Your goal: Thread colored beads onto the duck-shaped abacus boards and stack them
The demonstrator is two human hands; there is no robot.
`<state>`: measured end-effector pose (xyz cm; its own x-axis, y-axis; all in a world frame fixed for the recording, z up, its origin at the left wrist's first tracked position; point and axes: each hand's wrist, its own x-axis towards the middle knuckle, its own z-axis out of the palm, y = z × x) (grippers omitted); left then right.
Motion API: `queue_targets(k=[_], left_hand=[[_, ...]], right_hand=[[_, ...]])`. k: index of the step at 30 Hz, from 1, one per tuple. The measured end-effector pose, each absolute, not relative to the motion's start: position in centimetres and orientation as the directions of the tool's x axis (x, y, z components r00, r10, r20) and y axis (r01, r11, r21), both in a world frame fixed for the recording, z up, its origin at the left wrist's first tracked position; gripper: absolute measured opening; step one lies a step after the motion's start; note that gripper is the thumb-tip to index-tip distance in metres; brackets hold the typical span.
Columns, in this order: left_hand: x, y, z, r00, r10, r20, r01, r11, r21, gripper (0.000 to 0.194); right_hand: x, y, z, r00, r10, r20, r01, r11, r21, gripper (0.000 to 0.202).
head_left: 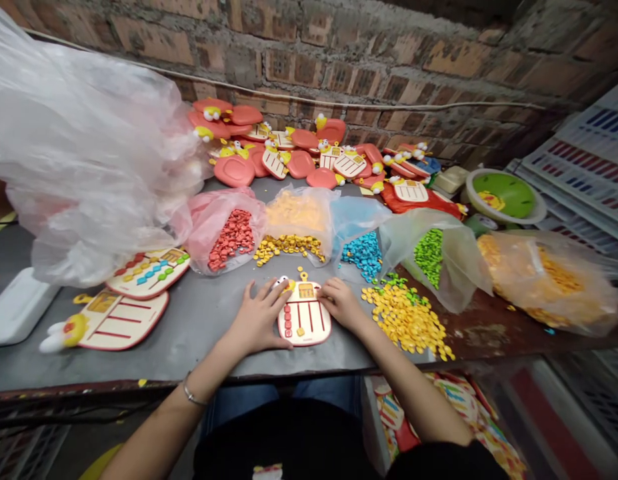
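A cream toy board (316, 323) with a red rim lies on the grey table cover in front of me. Red beads (287, 321) fill its leftmost slot, and a single yellow bead (300, 331) sits at the bottom of the slot beside them. My left hand (259, 316) rests along the board's left side with fingers spread, thumb at the lower edge. At the upper right edge, my right hand (341, 303) has its fingers pinched together; whatever is between them is too small to make out.
Bags of red (231, 239), yellow (290, 248), blue (363, 255) and green beads (429, 257) stand behind the board. Loose yellow beads (409, 319) are heaped at right. Two boards (123, 321) lie at left, below clear plastic bags (99, 133). Red toy boards (235, 171) line the brick wall.
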<state>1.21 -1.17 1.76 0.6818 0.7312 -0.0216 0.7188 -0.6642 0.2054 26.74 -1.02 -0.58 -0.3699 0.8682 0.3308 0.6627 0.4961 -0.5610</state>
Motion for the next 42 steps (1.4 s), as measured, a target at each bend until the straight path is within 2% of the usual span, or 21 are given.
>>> queue_targets(k=[5, 9, 11, 14, 16, 18, 20, 22, 24, 26, 30, 33, 35, 39, 42], left_hand=[[1.0, -0.8, 1.4, 0.699, 0.715, -0.019, 0.699, -0.676, 0.234, 0.108], [0.9, -0.7, 1.0, 0.703, 0.711, 0.001, 0.687, -0.679, 0.259, 0.109], [0.8, -0.7, 0.8, 0.702, 0.712, 0.006, 0.683, -0.677, 0.274, 0.109], [0.8, -0.6, 0.6, 0.706, 0.708, 0.014, 0.674, -0.678, 0.295, 0.107], [0.7, -0.5, 0.7, 0.710, 0.704, 0.009, 0.670, -0.680, 0.299, 0.108], [0.7, -0.5, 0.9, 0.714, 0.701, 0.002, 0.668, -0.681, 0.299, 0.110], [0.7, -0.5, 1.0, 0.714, 0.700, 0.000, 0.668, -0.681, 0.299, 0.111], [0.7, -0.5, 1.1, 0.714, 0.700, -0.002, 0.667, -0.680, 0.305, 0.110], [0.7, -0.5, 1.0, 0.715, 0.699, -0.006, 0.666, -0.679, 0.309, 0.109], [0.7, -0.5, 0.9, 0.715, 0.699, -0.006, 0.666, -0.679, 0.309, 0.109], [0.7, -0.5, 0.7, 0.715, 0.700, 0.002, 0.664, -0.679, 0.314, 0.109], [0.7, -0.5, 0.7, 0.717, 0.697, 0.002, 0.659, -0.678, 0.326, 0.109], [0.7, -0.6, 0.7, 0.716, 0.698, 0.002, 0.659, -0.677, 0.327, 0.109], [0.7, -0.6, 0.7, 0.715, 0.699, 0.000, 0.665, -0.680, 0.309, 0.108], [0.8, -0.7, 0.7, 0.712, 0.702, 0.007, 0.670, -0.681, 0.296, 0.105]], right_hand=[[26.3, -1.4, -0.1, -0.391, 0.883, 0.260, 0.540, 0.449, -0.712, 0.013], [23.9, -0.7, -0.2, -0.425, 0.865, 0.266, 0.450, 0.457, -0.767, 0.017], [23.2, -0.6, 0.0, -0.475, 0.846, 0.243, 0.408, 0.456, -0.791, 0.016], [23.7, -0.4, 0.5, -0.627, 0.768, 0.131, 0.336, 0.419, -0.844, 0.025], [24.4, 0.9, 0.8, -0.629, 0.770, 0.101, 0.342, 0.392, -0.854, 0.024], [24.9, 3.2, 1.0, -0.467, 0.871, 0.153, 0.457, 0.386, -0.802, 0.018], [24.6, 6.2, 0.9, -0.292, 0.925, 0.243, 0.644, 0.378, -0.665, 0.012], [23.8, 8.9, 0.6, -0.260, 0.930, 0.261, 0.793, 0.360, -0.492, 0.011], [23.0, 10.4, 0.4, -0.312, 0.928, 0.203, 0.846, 0.368, -0.386, 0.015], [22.9, 10.5, 0.4, -0.357, 0.916, 0.181, 0.819, 0.400, -0.411, 0.019], [24.8, 6.7, 1.2, -0.348, 0.893, 0.284, 0.591, 0.445, -0.673, 0.009], [26.4, 3.2, 1.5, -0.333, 0.905, 0.265, 0.511, 0.410, -0.755, 0.011], [26.8, 1.6, 1.0, -0.339, 0.908, 0.246, 0.573, 0.407, -0.712, 0.012], [26.6, 0.3, -0.3, -0.313, 0.909, 0.274, 0.741, 0.414, -0.529, 0.018], [26.4, 0.1, -0.5, -0.339, 0.901, 0.270, 0.791, 0.428, -0.437, 0.020]])
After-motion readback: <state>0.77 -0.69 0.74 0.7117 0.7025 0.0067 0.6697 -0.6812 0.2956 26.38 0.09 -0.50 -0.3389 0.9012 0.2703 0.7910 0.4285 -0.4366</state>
